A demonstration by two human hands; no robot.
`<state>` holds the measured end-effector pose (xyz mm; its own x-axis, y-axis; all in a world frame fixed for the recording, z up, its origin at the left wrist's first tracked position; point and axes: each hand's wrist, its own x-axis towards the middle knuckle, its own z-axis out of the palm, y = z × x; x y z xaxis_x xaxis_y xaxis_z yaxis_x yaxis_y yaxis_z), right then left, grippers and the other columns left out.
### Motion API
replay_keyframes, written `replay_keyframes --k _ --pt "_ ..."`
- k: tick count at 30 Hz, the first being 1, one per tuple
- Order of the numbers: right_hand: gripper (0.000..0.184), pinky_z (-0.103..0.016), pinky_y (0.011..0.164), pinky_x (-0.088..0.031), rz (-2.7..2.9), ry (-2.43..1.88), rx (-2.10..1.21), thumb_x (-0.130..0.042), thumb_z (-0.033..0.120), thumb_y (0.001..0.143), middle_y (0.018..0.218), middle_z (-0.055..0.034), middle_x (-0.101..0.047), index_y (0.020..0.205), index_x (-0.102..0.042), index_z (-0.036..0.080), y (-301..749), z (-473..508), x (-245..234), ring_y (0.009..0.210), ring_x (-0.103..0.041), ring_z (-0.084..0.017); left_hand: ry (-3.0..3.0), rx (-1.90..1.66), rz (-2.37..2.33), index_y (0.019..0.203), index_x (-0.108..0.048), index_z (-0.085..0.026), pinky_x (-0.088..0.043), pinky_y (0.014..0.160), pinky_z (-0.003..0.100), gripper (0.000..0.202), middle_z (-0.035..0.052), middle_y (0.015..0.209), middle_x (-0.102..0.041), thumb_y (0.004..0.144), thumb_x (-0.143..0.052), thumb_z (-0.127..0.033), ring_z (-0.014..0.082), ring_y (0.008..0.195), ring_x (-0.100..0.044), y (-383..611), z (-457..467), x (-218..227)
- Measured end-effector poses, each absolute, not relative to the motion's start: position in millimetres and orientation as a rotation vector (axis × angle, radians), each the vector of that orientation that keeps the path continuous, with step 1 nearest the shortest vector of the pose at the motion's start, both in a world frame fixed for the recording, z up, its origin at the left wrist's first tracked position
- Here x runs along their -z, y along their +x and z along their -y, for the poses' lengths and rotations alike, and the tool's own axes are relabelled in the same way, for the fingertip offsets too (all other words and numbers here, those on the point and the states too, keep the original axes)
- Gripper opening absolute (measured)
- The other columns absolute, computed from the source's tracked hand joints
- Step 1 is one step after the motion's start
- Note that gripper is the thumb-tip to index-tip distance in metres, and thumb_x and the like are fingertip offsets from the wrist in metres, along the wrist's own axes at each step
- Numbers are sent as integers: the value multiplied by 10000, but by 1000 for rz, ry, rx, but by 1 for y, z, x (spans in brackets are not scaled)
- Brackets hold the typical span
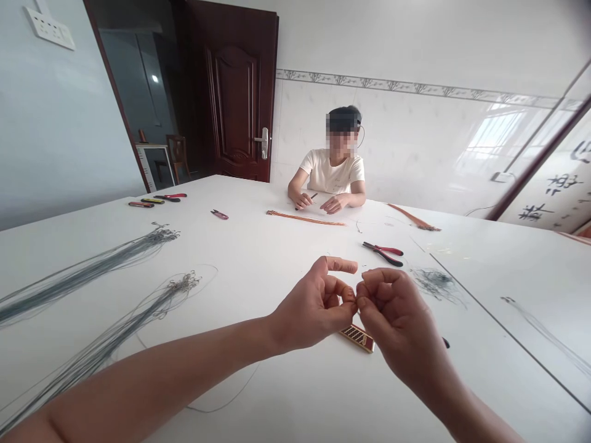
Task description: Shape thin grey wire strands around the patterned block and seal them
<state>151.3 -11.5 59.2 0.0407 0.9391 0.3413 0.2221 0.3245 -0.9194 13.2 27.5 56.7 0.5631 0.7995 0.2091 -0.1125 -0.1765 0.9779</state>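
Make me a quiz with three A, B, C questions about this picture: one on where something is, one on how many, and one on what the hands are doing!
1. Where are the red-and-black pliers?
A. In a hand
B. On the chair
C. On the white table

2. How many long bundles of thin wire lie on the table's left side?
A. One
B. Two
C. Five

3. What are the left hand and right hand doing?
A. Meeting at the fingertips above the table
B. Lying flat
C. Holding the pliers

Answers:
1. C, the pliers lie on the tabletop beyond the hands.
2. B, two separate bundles stretch across that side.
3. A, the fingertips pinch together in the air.
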Motion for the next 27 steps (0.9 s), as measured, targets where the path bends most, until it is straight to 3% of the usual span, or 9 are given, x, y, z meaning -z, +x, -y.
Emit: replay_keyframes --k 5,12,15,18,22,27 --pt "188 -217 432 -437 1572 -1236 -614 -527 248 780 690 22 -539 945 -438 248 155 12 -58 558 -538 -123 1697 -962 -672 1157 -384 -257 -363 483 159 415 -38 760 -497 767 -514 -195 26 521 -375 13 -28 -52" --pt "137 -167 402 -421 1824 -1241 -300 -454 189 825 694 32 -537 929 -391 252 154 14 -52 525 -516 -96 1746 -954 -653 1178 -383 -258 -356 460 158 440 -38 754 -505 764 -527 -218 20 487 -377 14 -31 -40" --pt "111 -162 417 -415 1765 -1305 -293 -451 176 820 689 33 -537 887 -403 251 149 18 -53 542 -516 -95 1736 -942 -645 1187 -383 -257 -363 465 159 463 -41 748 -504 754 -540 -212 14 479 -386 13 -32 -39" --pt "60 -175 408 -403 1715 -1348 -368 -481 259 821 719 16 -567 863 -440 253 148 19 -54 602 -555 -120 1729 -935 -652 1190 -384 -267 -366 464 157 490 -41 770 -513 736 -554 -194 9 475 -392 12 -31 -41" --pt "191 -212 389 -394 1651 -1349 -509 -536 408 796 684 14 -562 872 -450 254 153 15 -51 549 -538 -135 1755 -944 -668 1203 -375 -285 -370 473 154 528 -37 811 -539 720 -557 -171 7 484 -405 11 -30 -43" --pt "228 -223 423 -423 1661 -1407 -471 -507 406 806 694 19 -555 978 -441 270 155 12 -45 539 -536 -129 1780 -929 -683 1224 -356 -289 -365 461 146 549 -44 792 -551 724 -547 -167 0 456 -405 11 -30 -42"
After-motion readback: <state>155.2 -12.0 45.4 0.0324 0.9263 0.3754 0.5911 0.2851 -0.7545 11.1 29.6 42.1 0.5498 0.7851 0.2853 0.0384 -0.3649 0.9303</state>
